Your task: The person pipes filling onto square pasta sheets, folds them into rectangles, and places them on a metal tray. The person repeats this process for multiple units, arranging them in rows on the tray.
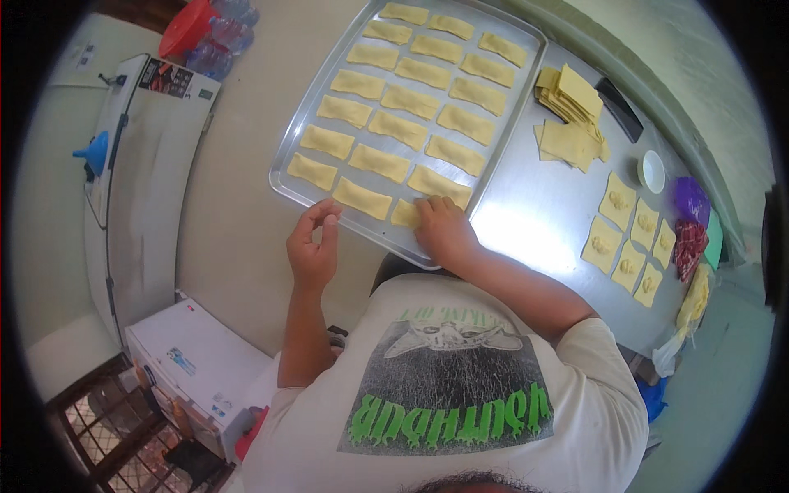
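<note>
Rows of pale yellow rectangular pastries (408,100) lie on a large metal baking tray (283,182). At the tray's near edge, my right hand (444,234) has its bent fingers over one end of a pastry (404,214), gripping it against the tray; the fingers hide part of that piece. Just off the tray's near left corner is my left hand (312,251), its thumb and curled fingers apart with nothing between them. To the right, several flat dough sheets (602,244) carry small mounds of filling.
Stacked dough sheets (575,103) lie beside a dark flat object (620,111) on the metal table (526,205). A small white bowl (651,171) stands near purple (691,201) and red-patterned (689,246) items at the right edge. A white freezer (197,353) is at lower left.
</note>
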A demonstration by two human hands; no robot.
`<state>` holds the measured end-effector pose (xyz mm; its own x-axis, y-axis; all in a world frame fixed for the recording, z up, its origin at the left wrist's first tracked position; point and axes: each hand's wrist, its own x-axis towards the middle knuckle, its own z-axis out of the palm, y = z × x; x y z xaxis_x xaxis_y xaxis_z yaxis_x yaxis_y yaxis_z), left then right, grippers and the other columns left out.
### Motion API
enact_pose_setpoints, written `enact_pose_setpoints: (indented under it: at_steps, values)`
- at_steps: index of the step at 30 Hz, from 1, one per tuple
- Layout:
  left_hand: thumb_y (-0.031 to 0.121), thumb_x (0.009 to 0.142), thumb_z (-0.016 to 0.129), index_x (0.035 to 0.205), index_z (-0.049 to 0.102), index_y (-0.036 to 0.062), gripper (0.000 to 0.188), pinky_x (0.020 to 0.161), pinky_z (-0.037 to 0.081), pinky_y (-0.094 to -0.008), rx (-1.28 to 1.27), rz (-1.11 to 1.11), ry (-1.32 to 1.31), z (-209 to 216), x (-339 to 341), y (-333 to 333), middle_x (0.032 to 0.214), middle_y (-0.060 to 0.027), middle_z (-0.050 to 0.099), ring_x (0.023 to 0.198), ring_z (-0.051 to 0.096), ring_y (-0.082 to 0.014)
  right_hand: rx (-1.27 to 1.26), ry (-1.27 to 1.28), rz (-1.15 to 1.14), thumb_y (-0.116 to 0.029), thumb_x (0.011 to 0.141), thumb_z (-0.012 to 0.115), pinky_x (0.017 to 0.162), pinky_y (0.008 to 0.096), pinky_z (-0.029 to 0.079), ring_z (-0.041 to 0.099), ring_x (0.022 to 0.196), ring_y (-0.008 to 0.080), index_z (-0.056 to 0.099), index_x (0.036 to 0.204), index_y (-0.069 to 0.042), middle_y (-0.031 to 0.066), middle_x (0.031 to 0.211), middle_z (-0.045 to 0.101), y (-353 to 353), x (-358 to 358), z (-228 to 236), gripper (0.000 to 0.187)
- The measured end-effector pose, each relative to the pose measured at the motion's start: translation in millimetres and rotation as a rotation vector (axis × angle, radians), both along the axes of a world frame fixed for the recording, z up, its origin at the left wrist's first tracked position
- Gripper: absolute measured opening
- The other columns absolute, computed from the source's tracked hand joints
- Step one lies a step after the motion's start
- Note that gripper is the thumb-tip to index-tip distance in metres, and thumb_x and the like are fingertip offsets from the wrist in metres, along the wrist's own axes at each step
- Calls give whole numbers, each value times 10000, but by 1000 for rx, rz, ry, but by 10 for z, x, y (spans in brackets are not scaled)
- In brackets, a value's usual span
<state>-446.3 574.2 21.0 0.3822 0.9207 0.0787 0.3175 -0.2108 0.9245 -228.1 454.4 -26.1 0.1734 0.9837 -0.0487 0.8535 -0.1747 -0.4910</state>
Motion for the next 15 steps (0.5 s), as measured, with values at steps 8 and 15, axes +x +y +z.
enact_pose_setpoints:
  at_steps: [8, 15]
  values:
    - [126, 984, 676, 1227, 687, 9, 270, 939, 543, -351, 123, -369, 162, 67, 236, 476, 1133, -122, 749, 1037, 716, -250, -281, 91, -128, -182, 829, 742, 932, 457, 547, 641, 1105, 367, 657, 1136, -39, 180, 1100, 657, 113, -37, 204, 349]
    - [208, 894, 745, 1228, 638, 62, 380, 1015, 490, -465, 462, -1012, 532, -204, 399, 995, 1250, -147, 651, 1189, 588, -365, -461, 230, -194, -182, 820, 764, 894, 436, 557, 706, 1028, 340, 663, 1156, -60, 159, 1072, 738, 167, -145, 502, 372]
